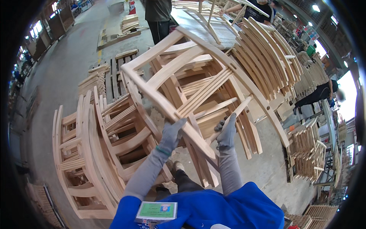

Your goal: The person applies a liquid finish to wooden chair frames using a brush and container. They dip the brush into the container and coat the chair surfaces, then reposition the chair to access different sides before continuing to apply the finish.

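A pale wooden chair back frame (158, 97) is held up at a slant before me. My left hand (171, 134), in a grey glove, grips its nearer long post. My gloved right hand (226, 133) is closed around a rounded wooden rail (243, 105) that crosses between the frame's two posts near their lower ends. I cannot tell whether this rail is fixed in the frame or loose. Thin slats (206, 91) run across the frame's middle. Right behind it, similar chair frames (213, 110) stand stacked, partly hidden.
More chair frames (82, 152) lean in rows at my left. Curved wooden parts (263, 57) are piled on a table at the far right, with pallets of wood (307, 149) beyond. A co-worker (158, 17) stands across from me; another person (263, 11) is at the table.
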{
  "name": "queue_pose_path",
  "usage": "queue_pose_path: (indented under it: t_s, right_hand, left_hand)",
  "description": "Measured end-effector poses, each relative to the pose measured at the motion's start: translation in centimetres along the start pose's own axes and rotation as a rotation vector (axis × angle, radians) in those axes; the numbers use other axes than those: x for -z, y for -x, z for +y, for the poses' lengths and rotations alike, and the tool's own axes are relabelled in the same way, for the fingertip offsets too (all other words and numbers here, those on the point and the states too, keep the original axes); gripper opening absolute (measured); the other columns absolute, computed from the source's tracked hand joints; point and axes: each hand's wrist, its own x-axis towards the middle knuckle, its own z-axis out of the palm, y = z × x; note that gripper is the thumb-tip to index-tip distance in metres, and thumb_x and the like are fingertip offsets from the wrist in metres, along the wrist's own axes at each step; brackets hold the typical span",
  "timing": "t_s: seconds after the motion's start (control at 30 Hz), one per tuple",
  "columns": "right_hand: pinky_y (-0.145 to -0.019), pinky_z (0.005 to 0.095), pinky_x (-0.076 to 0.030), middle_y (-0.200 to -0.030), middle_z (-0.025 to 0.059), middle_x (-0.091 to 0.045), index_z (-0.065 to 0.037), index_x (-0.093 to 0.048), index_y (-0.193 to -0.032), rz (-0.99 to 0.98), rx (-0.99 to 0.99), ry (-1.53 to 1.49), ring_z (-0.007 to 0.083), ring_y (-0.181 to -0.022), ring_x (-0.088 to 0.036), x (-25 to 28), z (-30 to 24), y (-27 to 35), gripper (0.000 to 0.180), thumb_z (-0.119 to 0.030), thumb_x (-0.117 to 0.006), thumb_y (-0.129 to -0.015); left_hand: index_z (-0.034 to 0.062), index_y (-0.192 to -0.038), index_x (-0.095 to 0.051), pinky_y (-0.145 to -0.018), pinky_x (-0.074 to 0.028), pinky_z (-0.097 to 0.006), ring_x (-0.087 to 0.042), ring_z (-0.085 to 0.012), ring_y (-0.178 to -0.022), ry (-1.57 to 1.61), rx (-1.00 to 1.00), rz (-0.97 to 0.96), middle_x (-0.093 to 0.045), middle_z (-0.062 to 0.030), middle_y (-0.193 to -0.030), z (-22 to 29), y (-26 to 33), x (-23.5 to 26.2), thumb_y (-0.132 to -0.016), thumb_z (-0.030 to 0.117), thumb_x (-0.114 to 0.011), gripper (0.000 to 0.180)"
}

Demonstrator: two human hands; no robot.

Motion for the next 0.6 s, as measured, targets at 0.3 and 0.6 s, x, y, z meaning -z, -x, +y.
queue_pose_path:
  t_s: [0.3,0.6]
  right_hand:
    - [-0.042,0.0258,-0.038,-0.06,-0.0003,-0.04,-0.009,-0.046,-0.079,0.148,0.071,-0.101,0.0115,-0.047,-0.04,0.5,1.4,-12.5,0.045,-0.053,-0.047,-0.086]
    - [-0.063,0.0313,-0.052,-0.08,0.0073,-0.059,-0.001,-0.05,-0.103,-0.202,0.568,0.974,0.0175,-0.071,-0.058,-0.9,4.9,-15.3,0.036,-0.023,-0.065,-0.08]
  left_hand:
    - [-0.0003,-0.135,-0.023,-0.094,-0.043,-0.041,-0.047,-0.029,-0.112,-0.351,-0.239,-0.313,-0.043,-0.0167,-0.126,-2.8,-5.8,2.6,-0.088,0.011,-0.052,0.057]
    - [-0.0008,-0.131,-0.03,-0.094,-0.044,-0.042,-0.051,-0.0283,-0.109,0.039,-0.135,0.312,-0.044,-0.0167,-0.126,1.7,10.7,17.3,-0.091,0.011,-0.046,0.044]
